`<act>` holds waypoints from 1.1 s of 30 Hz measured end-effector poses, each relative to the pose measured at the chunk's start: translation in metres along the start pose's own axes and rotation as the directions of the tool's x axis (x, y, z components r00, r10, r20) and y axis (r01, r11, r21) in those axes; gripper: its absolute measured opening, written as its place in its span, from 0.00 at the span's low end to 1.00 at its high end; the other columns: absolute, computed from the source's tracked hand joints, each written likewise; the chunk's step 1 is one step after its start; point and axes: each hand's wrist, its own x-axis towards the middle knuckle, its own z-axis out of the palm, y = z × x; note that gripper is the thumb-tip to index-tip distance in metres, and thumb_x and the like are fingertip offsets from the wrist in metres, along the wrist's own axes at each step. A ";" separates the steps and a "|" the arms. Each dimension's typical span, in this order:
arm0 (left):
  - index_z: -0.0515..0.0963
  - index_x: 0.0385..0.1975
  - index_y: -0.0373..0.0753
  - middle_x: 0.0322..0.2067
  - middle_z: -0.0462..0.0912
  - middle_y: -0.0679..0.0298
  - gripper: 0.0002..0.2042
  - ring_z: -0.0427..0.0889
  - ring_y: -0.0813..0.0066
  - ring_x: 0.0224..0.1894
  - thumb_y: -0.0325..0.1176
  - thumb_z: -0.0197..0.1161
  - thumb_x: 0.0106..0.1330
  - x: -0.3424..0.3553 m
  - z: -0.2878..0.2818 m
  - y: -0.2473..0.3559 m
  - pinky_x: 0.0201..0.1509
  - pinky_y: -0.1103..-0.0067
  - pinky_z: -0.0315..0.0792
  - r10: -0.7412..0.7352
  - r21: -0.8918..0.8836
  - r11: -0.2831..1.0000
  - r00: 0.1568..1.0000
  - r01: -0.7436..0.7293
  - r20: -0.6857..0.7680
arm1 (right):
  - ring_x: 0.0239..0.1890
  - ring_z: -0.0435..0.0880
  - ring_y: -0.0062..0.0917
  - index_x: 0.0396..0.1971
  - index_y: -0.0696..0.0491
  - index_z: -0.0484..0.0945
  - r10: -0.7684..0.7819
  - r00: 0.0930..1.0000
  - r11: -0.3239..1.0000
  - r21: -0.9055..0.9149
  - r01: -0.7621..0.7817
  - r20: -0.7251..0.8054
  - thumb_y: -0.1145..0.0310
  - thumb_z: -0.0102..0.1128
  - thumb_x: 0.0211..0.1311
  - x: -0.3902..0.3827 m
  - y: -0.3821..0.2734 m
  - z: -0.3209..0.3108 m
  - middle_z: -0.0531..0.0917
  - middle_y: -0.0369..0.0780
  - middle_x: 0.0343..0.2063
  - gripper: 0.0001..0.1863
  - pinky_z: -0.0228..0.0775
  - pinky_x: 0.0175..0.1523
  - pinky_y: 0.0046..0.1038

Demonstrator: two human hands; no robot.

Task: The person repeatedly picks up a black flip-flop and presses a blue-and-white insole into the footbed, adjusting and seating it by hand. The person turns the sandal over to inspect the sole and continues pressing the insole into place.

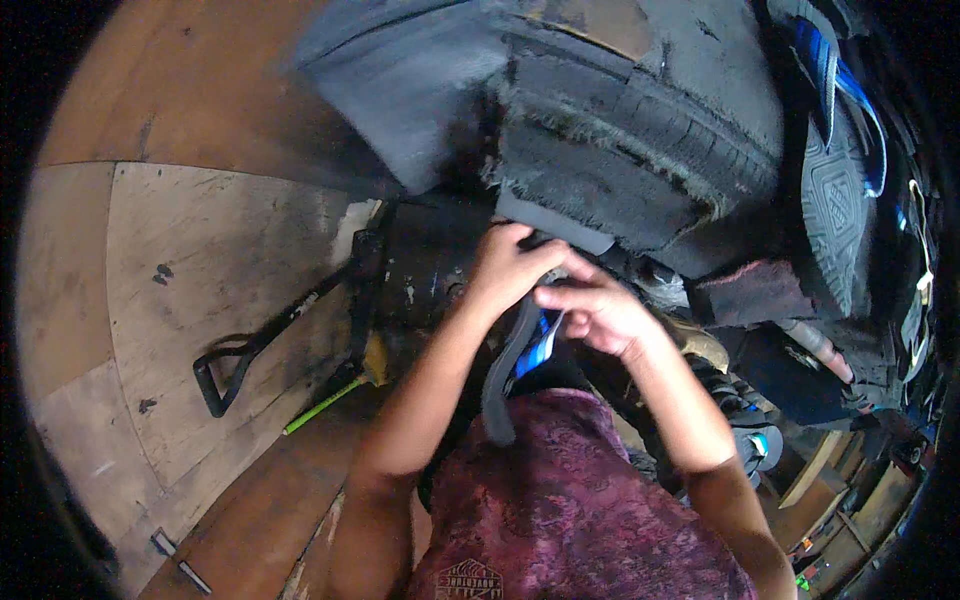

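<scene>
My left hand point(508, 268) and my right hand point(592, 312) meet in the middle of the view, both gripping a grey sandal sole point(505, 372) with a blue and white strap point(538, 345). The sole hangs down from my fingers over my purple patterned shirt. My left fingers curl over its top end, and my right fingers pinch beside the strap. Just above my hands sits a rough black slab of cut rubber point(620, 150) with frayed edges.
A black tool with a D-shaped handle point(250, 350) and a green-handled tool point(325, 405) lie on the wooden board point(200, 250) at left. More sandals with blue straps point(835, 110) hang at right. Scraps and clutter fill the lower right.
</scene>
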 end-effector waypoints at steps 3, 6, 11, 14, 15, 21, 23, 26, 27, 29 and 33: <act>0.82 0.37 0.29 0.42 0.82 0.58 0.12 0.81 0.71 0.46 0.28 0.64 0.54 0.001 0.016 -0.023 0.46 0.74 0.74 0.190 -0.104 0.974 0.977 -0.199 -0.096 | 0.36 0.76 0.15 0.73 0.43 0.59 -0.114 0.973 0.796 -0.605 -0.032 -0.201 0.67 0.79 0.52 -0.004 -0.002 -0.011 0.76 0.35 0.42 0.49 0.68 0.28 0.18; 0.80 0.50 0.30 0.56 0.76 0.62 0.23 0.76 0.73 0.56 0.15 0.58 0.51 -0.020 0.032 -0.043 0.57 0.78 0.72 0.131 -0.594 0.790 0.988 -0.150 -0.076 | 0.42 0.81 0.48 0.73 0.43 0.60 -0.570 0.818 0.097 -0.995 -0.030 -0.080 0.58 0.78 0.48 -0.014 0.024 -0.007 0.75 0.53 0.41 0.51 0.78 0.46 0.38; 0.75 0.59 0.32 0.61 0.72 0.62 0.28 0.73 0.72 0.62 0.13 0.61 0.53 -0.051 0.021 -0.049 0.65 0.77 0.68 0.168 -0.763 0.635 0.986 -0.123 -0.019 | 0.42 0.81 0.51 0.61 0.37 0.74 -0.815 0.567 -0.272 -0.943 -0.192 0.119 0.67 0.71 0.52 -0.012 0.073 0.002 0.73 0.56 0.46 0.33 0.80 0.39 0.41; 0.71 0.61 0.30 0.58 0.75 0.58 0.29 0.77 0.71 0.57 0.16 0.68 0.56 -0.067 0.010 -0.038 0.63 0.76 0.71 0.249 -0.531 0.800 0.960 -0.279 -0.130 | 0.47 0.80 0.51 0.57 0.25 0.76 -0.863 0.446 -0.328 -0.935 -0.133 0.239 0.59 0.71 0.52 -0.001 0.078 0.001 0.71 0.60 0.54 0.30 0.81 0.41 0.41; 0.72 0.60 0.30 0.58 0.75 0.58 0.28 0.78 0.71 0.56 0.18 0.69 0.57 -0.071 0.008 -0.032 0.62 0.76 0.72 0.254 -0.424 0.854 0.953 -0.301 -0.165 | 0.49 0.80 0.50 0.54 0.24 0.78 -0.864 0.434 -0.332 -0.936 -0.114 0.253 0.61 0.70 0.54 0.001 0.078 0.001 0.70 0.62 0.56 0.26 0.81 0.42 0.40; 0.79 0.51 0.29 0.45 0.84 0.55 0.19 0.83 0.69 0.48 0.26 0.72 0.61 -0.069 0.009 0.005 0.52 0.74 0.76 0.521 0.294 0.848 0.794 -0.441 -0.313 | 0.48 0.80 0.53 0.56 0.29 0.78 -0.893 0.433 -0.154 -0.987 -0.042 0.121 0.64 0.67 0.58 0.014 0.074 0.006 0.71 0.58 0.56 0.24 0.81 0.42 0.44; 0.80 0.50 0.31 0.43 0.85 0.55 0.18 0.84 0.68 0.45 0.28 0.72 0.60 -0.067 0.008 0.018 0.50 0.74 0.77 0.527 0.404 0.823 0.801 -0.399 -0.283 | 0.46 0.81 0.55 0.58 0.38 0.76 -0.867 0.489 -0.030 -0.991 0.134 0.093 0.62 0.66 0.60 0.012 0.072 0.010 0.72 0.58 0.54 0.24 0.81 0.43 0.48; 0.83 0.43 0.35 0.33 0.84 0.58 0.14 0.84 0.62 0.34 0.31 0.72 0.58 -0.061 0.006 0.033 0.39 0.71 0.77 0.644 0.597 0.692 0.722 -0.406 -0.255 | 0.42 0.81 0.56 0.60 0.43 0.74 -0.749 0.659 0.097 -0.974 0.207 0.065 0.63 0.71 0.54 0.006 0.067 0.018 0.73 0.58 0.52 0.31 0.77 0.47 0.50; 0.83 0.40 0.36 0.31 0.82 0.58 0.13 0.83 0.59 0.33 0.32 0.73 0.57 -0.060 0.005 0.037 0.36 0.69 0.75 0.647 0.624 0.675 0.723 -0.393 -0.244 | 0.41 0.81 0.55 0.61 0.46 0.73 -0.714 0.695 0.096 -0.972 0.212 0.081 0.64 0.73 0.51 0.003 0.064 0.021 0.78 0.56 0.47 0.34 0.75 0.49 0.49; 0.84 0.33 0.39 0.26 0.79 0.60 0.09 0.80 0.56 0.29 0.32 0.73 0.55 -0.059 0.002 0.043 0.31 0.66 0.72 0.627 0.655 0.672 0.735 -0.344 -0.257 | 0.42 0.82 0.54 0.62 0.49 0.72 -0.705 0.697 0.236 -0.882 0.407 0.133 0.64 0.73 0.51 -0.002 0.059 0.024 0.81 0.54 0.43 0.36 0.75 0.50 0.46; 0.83 0.32 0.39 0.26 0.79 0.58 0.09 0.80 0.55 0.29 0.34 0.73 0.54 -0.054 0.001 0.041 0.32 0.65 0.72 0.532 0.659 0.714 0.796 -0.238 -0.288 | 0.47 0.85 0.41 0.64 0.53 0.70 -0.572 0.807 0.488 -0.728 0.482 0.151 0.61 0.77 0.51 -0.009 0.056 0.020 0.85 0.50 0.42 0.39 0.75 0.52 0.38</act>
